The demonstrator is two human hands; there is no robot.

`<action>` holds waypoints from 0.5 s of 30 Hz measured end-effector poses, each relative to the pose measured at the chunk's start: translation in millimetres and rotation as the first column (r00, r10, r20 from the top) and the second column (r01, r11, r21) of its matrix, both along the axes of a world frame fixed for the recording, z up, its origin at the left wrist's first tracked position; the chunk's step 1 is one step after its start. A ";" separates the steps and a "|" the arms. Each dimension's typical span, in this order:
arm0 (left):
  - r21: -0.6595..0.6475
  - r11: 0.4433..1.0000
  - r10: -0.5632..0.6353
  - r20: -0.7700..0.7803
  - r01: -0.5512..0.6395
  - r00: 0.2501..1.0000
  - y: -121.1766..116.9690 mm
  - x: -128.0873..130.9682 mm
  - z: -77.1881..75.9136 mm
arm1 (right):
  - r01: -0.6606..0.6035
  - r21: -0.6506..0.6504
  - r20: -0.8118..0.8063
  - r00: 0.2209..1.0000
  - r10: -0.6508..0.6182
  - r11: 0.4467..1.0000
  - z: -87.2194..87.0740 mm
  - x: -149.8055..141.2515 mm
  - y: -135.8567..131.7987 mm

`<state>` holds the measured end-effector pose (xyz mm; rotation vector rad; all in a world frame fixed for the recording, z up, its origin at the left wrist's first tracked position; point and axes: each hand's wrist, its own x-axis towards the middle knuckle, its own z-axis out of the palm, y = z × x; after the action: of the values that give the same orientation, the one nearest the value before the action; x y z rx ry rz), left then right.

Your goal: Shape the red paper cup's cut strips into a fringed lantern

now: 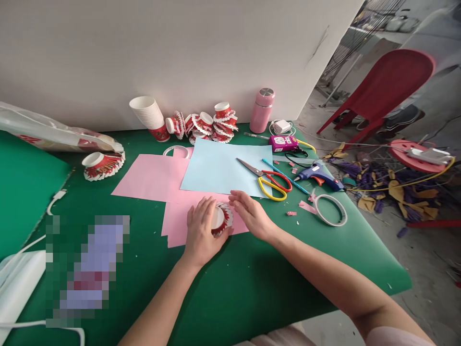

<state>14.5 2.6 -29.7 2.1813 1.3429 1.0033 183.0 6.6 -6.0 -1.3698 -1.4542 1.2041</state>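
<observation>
A paper cup (218,218) with a red-and-white frilled edge sits on pink paper (176,226), its white round bottom facing up. My left hand (202,233) curves around its left side, thumb along the near edge. Beside its right side is my right hand (252,215), fingers stretched out and holding nothing; whether they touch the frill I cannot tell. Light blue paper (216,166) lies just beyond, with scissors (264,178) with red and yellow handles resting on its right part.
A stack of cups (146,113), several frilled cups (205,122) and a pink bottle (262,110) stand along the wall. On the right lie a blue glue gun (319,175), a tape roll (331,210) and a blue pencil (284,175). One frilled cup (103,166) sits left.
</observation>
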 end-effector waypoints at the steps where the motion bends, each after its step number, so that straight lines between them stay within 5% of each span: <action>1: 0.015 1.000 -0.015 -0.006 0.015 1.000 1.0 -1.0 -1.1 | -0.026 0.081 0.133 0.991 0.015 0.996 -0.9 2.0 0.3; 6: 0.057 0.998 -0.026 -0.012 0.027 1.000 3.5 -4.2 -6.7 | -0.231 0.352 0.536 0.844 0.007 0.907 -15.9 9.4 6.1; 11: 0.185 0.981 -0.030 -0.118 0.052 0.993 4.2 -3.6 -6.2 | -0.328 0.495 0.567 0.824 -0.013 0.804 -28.6 14.9 12.2; 15: 0.197 0.977 -0.049 -0.142 0.077 0.989 5.8 -3.1 -2.8 | -0.343 0.523 0.573 0.819 -0.023 0.780 -26.1 17.1 12.7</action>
<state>11.3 8.5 -32.5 2.4683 1.2684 1.0217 200.1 19.3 -32.1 -1.1693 -2.1760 0.3249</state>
